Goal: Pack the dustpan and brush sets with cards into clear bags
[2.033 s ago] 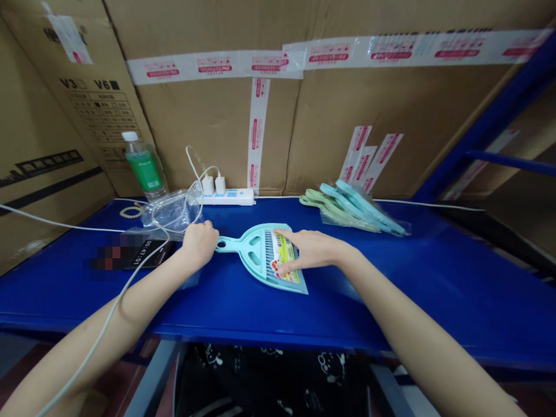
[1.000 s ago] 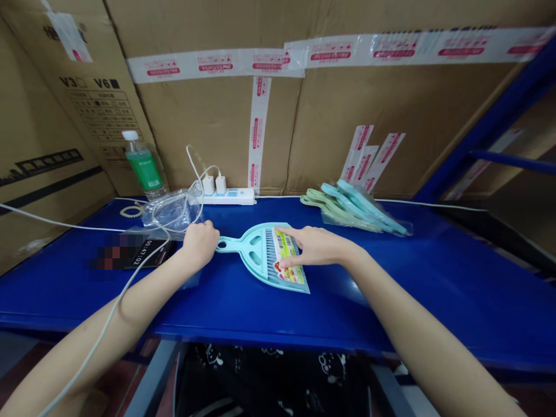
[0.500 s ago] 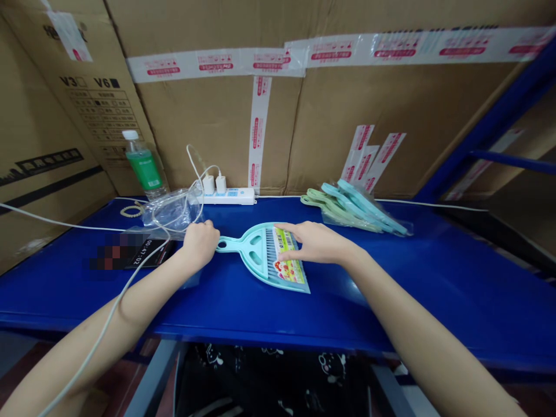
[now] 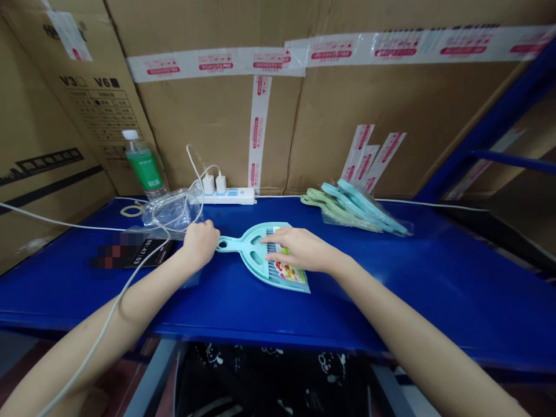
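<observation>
A light-blue dustpan (image 4: 241, 245) lies flat on the blue table, its handle pointing left. A small brush with grey bristles (image 4: 271, 267) is nested in it, and a colourful printed label (image 4: 290, 272) covers part of the bristles. My left hand (image 4: 201, 243) is closed in a fist at the handle's end; what its fingers hold is hidden. Clear plastic (image 4: 192, 281) shows beside and below that fist. Over the brush, my right hand (image 4: 304, 249) has its fingers stretched out and apart, the tips near the brush's two oval openings, partly hiding the label.
Green and light-blue dustpan sets in clear wrap (image 4: 356, 207) lie at the back right. Along the back stand a power strip (image 4: 234, 196) with chargers and a bottle (image 4: 145, 168). Crumpled plastic (image 4: 171, 208), a beaded bracelet (image 4: 130, 211), a phone (image 4: 150, 253) and a white cable (image 4: 125, 289) are on the left.
My right hand has shifted left across the brush, from the label towards the oval openings. My left hand and the dustpan have stayed in place.
</observation>
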The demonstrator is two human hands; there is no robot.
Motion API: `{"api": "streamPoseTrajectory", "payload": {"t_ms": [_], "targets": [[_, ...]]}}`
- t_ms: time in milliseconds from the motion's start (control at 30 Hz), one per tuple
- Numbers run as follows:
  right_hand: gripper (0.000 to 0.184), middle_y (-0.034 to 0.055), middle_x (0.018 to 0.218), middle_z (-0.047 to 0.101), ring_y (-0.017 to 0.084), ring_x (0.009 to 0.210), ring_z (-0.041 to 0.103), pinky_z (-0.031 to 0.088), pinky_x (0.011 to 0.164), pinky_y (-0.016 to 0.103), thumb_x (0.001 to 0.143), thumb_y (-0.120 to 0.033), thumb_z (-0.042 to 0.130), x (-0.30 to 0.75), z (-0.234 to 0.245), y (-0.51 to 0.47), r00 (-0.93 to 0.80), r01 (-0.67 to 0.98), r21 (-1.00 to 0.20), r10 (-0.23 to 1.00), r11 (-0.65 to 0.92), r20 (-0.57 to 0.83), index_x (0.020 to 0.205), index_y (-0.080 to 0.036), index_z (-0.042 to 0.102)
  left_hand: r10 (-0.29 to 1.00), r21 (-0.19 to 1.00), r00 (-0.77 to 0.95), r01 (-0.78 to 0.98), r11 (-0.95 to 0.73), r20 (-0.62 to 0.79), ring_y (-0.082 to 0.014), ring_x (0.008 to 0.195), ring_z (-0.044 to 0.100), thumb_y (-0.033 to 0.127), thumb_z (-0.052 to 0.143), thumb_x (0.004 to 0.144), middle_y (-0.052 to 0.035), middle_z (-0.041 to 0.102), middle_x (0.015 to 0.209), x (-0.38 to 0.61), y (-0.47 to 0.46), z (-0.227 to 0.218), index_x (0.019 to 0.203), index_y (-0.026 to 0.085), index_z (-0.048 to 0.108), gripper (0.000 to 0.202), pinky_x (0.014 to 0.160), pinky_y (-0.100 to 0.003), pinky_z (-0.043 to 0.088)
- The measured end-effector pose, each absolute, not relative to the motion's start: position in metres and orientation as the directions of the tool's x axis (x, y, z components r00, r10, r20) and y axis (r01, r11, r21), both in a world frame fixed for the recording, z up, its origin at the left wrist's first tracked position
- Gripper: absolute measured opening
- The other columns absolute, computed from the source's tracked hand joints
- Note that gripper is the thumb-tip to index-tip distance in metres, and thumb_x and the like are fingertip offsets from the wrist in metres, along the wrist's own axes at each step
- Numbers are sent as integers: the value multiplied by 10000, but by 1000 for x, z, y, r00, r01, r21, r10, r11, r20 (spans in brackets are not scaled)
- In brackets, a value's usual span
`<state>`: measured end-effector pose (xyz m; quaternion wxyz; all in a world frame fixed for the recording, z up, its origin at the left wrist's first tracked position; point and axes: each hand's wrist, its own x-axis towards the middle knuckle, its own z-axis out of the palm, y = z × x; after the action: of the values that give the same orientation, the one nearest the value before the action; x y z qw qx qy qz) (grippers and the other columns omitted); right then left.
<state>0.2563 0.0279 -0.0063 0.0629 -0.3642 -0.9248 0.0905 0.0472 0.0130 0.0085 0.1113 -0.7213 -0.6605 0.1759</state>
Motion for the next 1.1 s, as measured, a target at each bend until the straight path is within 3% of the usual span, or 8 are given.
{"api": "streamPoseTrajectory", "payload": {"t_ms": [400, 600, 800, 1100], "targets": [[447, 110, 1134, 656, 273, 1028, 601, 447, 837, 370, 869, -446, 515, 256, -4, 28, -718, 671, -233, 696, 704, 34, 1213, -169, 587, 992, -403, 90, 907, -120, -93, -278, 965, 626, -16, 397, 792, -207, 626, 985, 47, 13, 7, 973, 56, 682, 345, 738, -311, 437], [397, 64, 864, 699, 243, 831, 637, 428, 690, 319, 844, -477, 544, 258, -2, 28, -676, 721, -186, 736, 668, 23, 1116, -201, 630, 985, -398, 163, 901, -175, -65, -282, 951, 621, 9, 422, 779, -203, 622, 981, 51, 13, 4, 949, 61, 684, 317, 722, -322, 447], [348, 10, 636, 619, 190, 644, 584, 340, 584, 275, 807, -473, 592, 260, -2, 29, -646, 751, -153, 763, 642, 27, 1011, -195, 641, 964, -389, 264, 884, -259, -42, -281, 914, 625, 22, 413, 774, -188, 628, 953, 54, 11, 0, 913, 61, 677, 301, 713, -340, 461], [316, -7, 617, 566, 149, 561, 499, 284, 532, 264, 768, -469, 611, 266, 6, 28, -593, 795, -180, 805, 580, -23, 932, -200, 637, 937, -376, 348, 866, -330, -22, -294, 877, 630, 57, 391, 801, -182, 628, 929, 55, 12, -4, 872, 69, 668, 287, 689, -363, 466]]}}
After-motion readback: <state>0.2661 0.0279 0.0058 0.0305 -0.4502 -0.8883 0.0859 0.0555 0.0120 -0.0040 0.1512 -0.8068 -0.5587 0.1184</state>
